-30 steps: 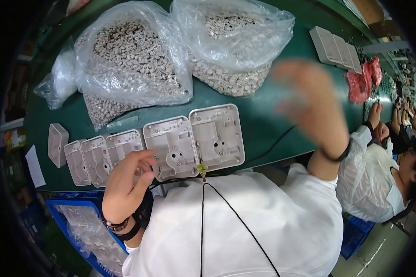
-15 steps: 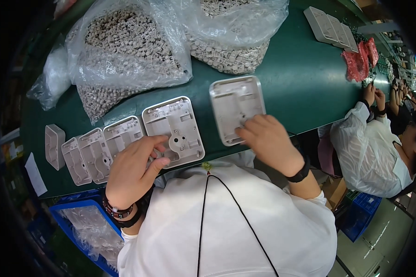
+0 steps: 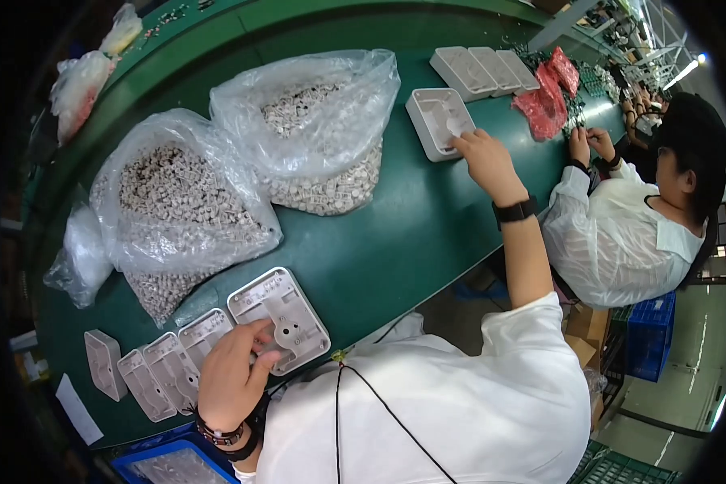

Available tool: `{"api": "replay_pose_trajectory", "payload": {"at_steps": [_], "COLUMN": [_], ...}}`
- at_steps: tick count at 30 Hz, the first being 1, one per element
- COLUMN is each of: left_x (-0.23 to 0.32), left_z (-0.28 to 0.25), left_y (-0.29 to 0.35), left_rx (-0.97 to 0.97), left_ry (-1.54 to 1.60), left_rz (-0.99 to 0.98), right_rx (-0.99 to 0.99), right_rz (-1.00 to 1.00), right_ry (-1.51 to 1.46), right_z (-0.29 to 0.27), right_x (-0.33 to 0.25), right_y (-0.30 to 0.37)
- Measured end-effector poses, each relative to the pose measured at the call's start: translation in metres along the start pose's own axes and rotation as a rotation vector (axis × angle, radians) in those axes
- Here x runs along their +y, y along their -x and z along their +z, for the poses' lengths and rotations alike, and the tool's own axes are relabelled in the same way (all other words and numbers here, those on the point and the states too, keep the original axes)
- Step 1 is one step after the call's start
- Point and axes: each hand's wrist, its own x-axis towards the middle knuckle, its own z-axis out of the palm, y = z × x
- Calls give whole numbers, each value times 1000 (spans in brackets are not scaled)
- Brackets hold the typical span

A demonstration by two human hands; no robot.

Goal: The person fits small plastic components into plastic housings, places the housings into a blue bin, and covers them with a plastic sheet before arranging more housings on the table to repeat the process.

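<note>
Out to the far right, my right hand [image 3: 489, 165] grips the near right edge of a light grey plastic housing [image 3: 441, 121], an open shallow box with moulded ribs inside. Closer to me, my left hand [image 3: 232, 373] lies at the left side of another grey housing [image 3: 300, 323], its thumb and fingers apart over that rim. This second housing shows round holes and small posts in its inner face. Left of that hand, several similar housings [image 3: 163, 367] stand in a row, partly covered by it.
Two clear plastic bags of small grey parts [image 3: 177, 198] [image 3: 323, 173] stand behind the housings. At the far right are more grey housings [image 3: 480, 71] and red plastic wrap [image 3: 544, 101]. A co-worker [image 3: 613, 218] sits on the right. A blue crate [image 3: 177, 464] stands below the table edge.
My right hand has carried its housing away to the far right, near the other housings there. The view has swung rightward; my left hand stays by the near housing.
</note>
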Motion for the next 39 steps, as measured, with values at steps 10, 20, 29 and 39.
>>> {"api": "replay_pose_trajectory", "payload": {"at_steps": [10, 20, 29, 39], "left_x": [-36, -150, -134, -116], "left_z": [-24, -16, -32, -25], "left_y": [55, 118, 86, 87], "left_rx": [484, 970, 663, 588], "left_ry": [-107, -700, -619, -587], "left_rz": [-374, -973, -1317, -1006], "right_rx": [-17, -22, -389, -364], "right_rz": [-37, -370, -513, -414], "right_ry": [-22, -683, -817, -666], "right_z": [51, -60, -56, -67], "right_x": [62, -130, -223, -208], "right_y": [-102, -9, 29, 41]}}
